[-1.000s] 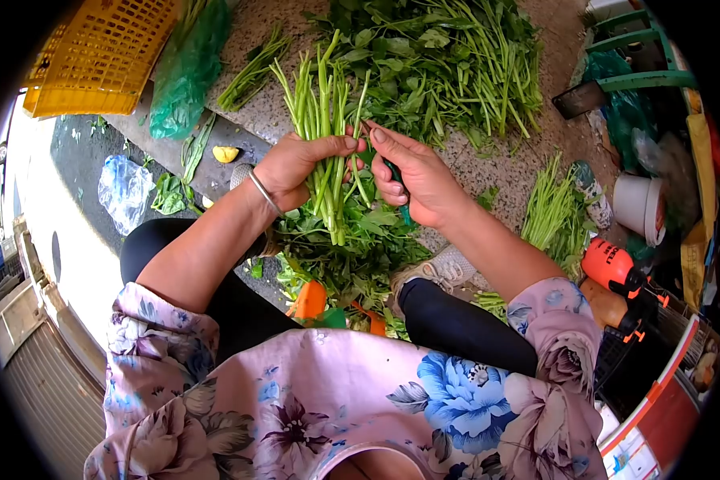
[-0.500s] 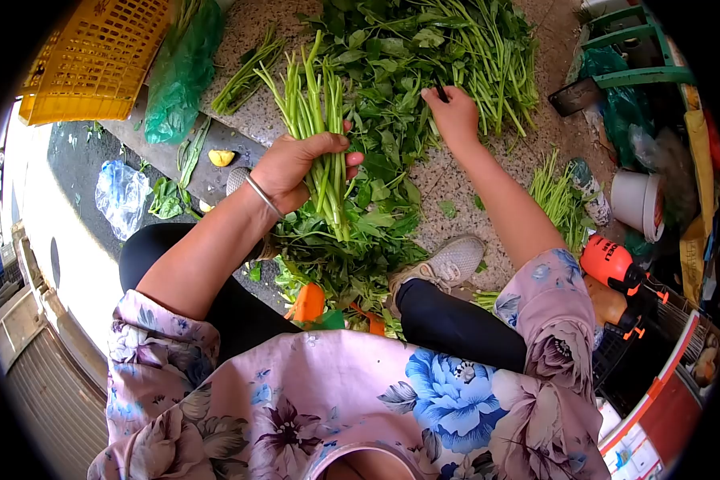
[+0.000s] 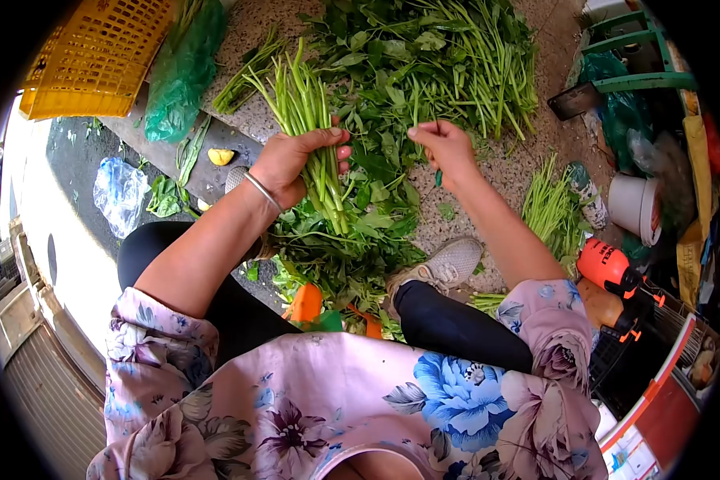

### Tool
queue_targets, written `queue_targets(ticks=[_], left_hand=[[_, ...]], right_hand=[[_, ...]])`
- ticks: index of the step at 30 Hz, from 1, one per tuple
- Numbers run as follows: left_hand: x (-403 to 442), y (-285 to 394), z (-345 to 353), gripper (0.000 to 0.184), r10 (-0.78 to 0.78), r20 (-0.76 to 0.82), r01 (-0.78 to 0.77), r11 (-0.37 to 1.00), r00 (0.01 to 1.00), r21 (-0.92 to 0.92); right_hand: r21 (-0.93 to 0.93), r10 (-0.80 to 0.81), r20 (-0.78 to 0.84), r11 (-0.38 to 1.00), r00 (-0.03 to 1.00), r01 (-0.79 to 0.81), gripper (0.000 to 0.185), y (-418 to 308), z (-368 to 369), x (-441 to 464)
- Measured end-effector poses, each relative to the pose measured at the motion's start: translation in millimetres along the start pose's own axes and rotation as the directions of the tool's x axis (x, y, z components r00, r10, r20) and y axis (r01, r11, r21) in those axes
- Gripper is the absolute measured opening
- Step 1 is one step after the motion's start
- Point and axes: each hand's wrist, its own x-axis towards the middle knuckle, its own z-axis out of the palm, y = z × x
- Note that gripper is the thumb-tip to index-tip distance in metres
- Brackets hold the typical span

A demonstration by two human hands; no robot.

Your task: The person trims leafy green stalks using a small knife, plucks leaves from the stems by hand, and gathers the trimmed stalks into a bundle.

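1. Left hand (image 3: 286, 164): the grip is closed around a bundle of green stems (image 3: 298, 104), the thumb lying across its front. The bundle projects both beyond and below the fist.
2. Bundle, long axis: inclined, running from the upper left, away from the body, to the lower right, toward it. The lower ends overhang loose leafy greens (image 3: 358, 228) between the feet.
3. Right hand (image 3: 450, 152): the grip is closed, with a green handle (image 3: 438, 178) showing below the fingers. A thin stem (image 3: 415, 102) rises at the fingertips; it appears pinched, though the contact is too small to confirm.
4. Principal relation: the right hand lies to the right of the bundle, apart from it, at about the height of the left fist. The thin stem stands nearly upright in view, beside the bundle rather than within it.
5. Heap of leafy stems (image 3: 488, 68): on the stone floor (image 3: 448, 188), beyond both hands. The right hand is the nearer, at the heap's near edge; bare stalks point to the right.
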Motion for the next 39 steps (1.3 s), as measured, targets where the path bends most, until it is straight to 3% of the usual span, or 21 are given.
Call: queue_targets(ticks=[6, 8, 10, 12, 17, 18, 19, 20, 23, 26, 28, 30, 32, 34, 35, 36, 38, 39], left_hand=[[-1.1, -4.1, 3.4, 0.02, 0.055, -0.047, -0.051, 0.995, 0.997, 0.084], [1.0, -7.4, 6.1, 0.022, 0.004, -0.086, 0.008, 0.991, 0.996, 0.133], [-3.1, -9.3, 14.9, 0.017, 0.042, -0.083, -0.032, 0.993, 0.996, 0.115], [-6.6, -9.4, 18.9, 0.018, 0.084, -0.044, -0.076, 0.985, 0.996, 0.158], [-6.2, -6.9, 15.2, 0.023, 0.116, 0.013, -0.116, 0.982, 0.993, 0.152], [-6.5, -6.2, 14.8, 0.022, 0.119, 0.029, -0.122, 0.984, 0.992, 0.128], [-6.8, -5.6, 14.7, 0.021, 0.121, 0.042, -0.126, 0.981, 0.992, 0.147], [-7.1, -5.6, 14.8, 0.021, 0.119, 0.043, -0.124, 0.981, 0.992, 0.147], [-6.3, -9.2, 15.2, 0.019, 0.103, 0.076, -0.114, 0.982, 0.992, 0.153], [-3.2, -13.7, 13.2, 0.017, 0.151, 0.125, -0.178, 0.955, 0.981, 0.237], [-3.1, -12.2, 13.1, 0.015, 0.184, 0.03, -0.187, 0.961, 0.982, 0.202], [0.5, -5.3, 9.1, 0.014, 0.194, -0.032, -0.185, 0.966, 0.98, 0.182], [4.5, -2.7, 4.0, 0.014, 0.28, -0.024, -0.274, 0.95, 0.96, 0.147], [-0.4, -4.9, 5.5, 0.016, 0.224, -0.004, -0.218, 0.951, 0.975, 0.219], [-1.9, -7.1, 6.2, 0.015, 0.212, 0.021, -0.211, 0.949, 0.977, 0.234], [-3.5, -9.2, 6.9, 0.014, 0.198, 0.046, -0.203, 0.946, 0.979, 0.252], [-6.7, -3.2, 9.6, 0.014, 0.205, 0.043, -0.209, 0.96, 0.978, 0.185], [-8.7, 3.0, 9.8, 0.013, 0.199, 0.048, -0.204, 0.966, 0.979, 0.161]], right_hand=[[0.092, -0.054, 0.209, 0.995, 0.976, 0.035, 0.019, 11.1, 22.2, -72.4], [0.091, -0.229, 0.291, 0.973, 0.929, 0.211, 0.017, 15.0, 30.3, -81.9], [0.047, -0.242, 0.304, 0.97, 0.922, 0.239, 0.016, 8.6, 36.2, -88.8], [0.007, -0.36, 0.337, 0.925, 0.87, 0.38, 0.016, 9.4, 39.4, -89.6], [0.023, -0.343, 0.345, 0.934, 0.874, 0.357, 0.019, 4.1, 39.0, -88.4], [0.122, -0.123, 0.392, 0.989, 0.912, 0.081, 0.022, -1.8, 36.4, -87.5], [0.2, 0.094, 0.459, 0.958, 0.884, -0.205, 0.025, -6.4, 34.9, -85.9], [0.201, 0.095, 0.457, 0.958, 0.884, -0.207, 0.025, -8.3, 35.4, -83.4], [0.364, 0.194, 0.539, 0.824, 0.82, -0.434, 0.027, -20.0, 39.2, -79.1], [0.441, 0.111, 0.505, 0.82, 0.856, -0.366, 0.023, -15.2, 44.3, -69.5], [0.454, 0.081, 0.452, 0.836, 0.888, -0.307, 0.02, -6.9, 43.6, -65.5], [0.248, 0.061, 0.392, 0.954, 0.918, -0.17, 0.02, 0.3, 40.6, -68.7], [0.213, 0.105, 0.377, 0.957, 0.92, -0.196, 0.02, 5.7, 40.9, -73.8], [-0.005, 0.23, 0.409, 0.968, 0.883, -0.25, 0.017, 8.4, 34.4, -72.8], [-0.133, 0.226, 0.378, 0.973, 0.898, -0.189, 0.019, 13.1, 29.6, -65.1], [-0.129, 0.228, 0.372, 0.973, 0.9, -0.193, 0.019, 22.3, 26.9, -60.8], [-0.341, 0.117, 0.287, 0.94, 0.951, -0.013, 0.027, 44.3, 23.9, -50.4], [-0.392, 0.157, 0.307, 0.92, 0.939, -0.026, 0.027, 48.4, 23.8, -52.5]])
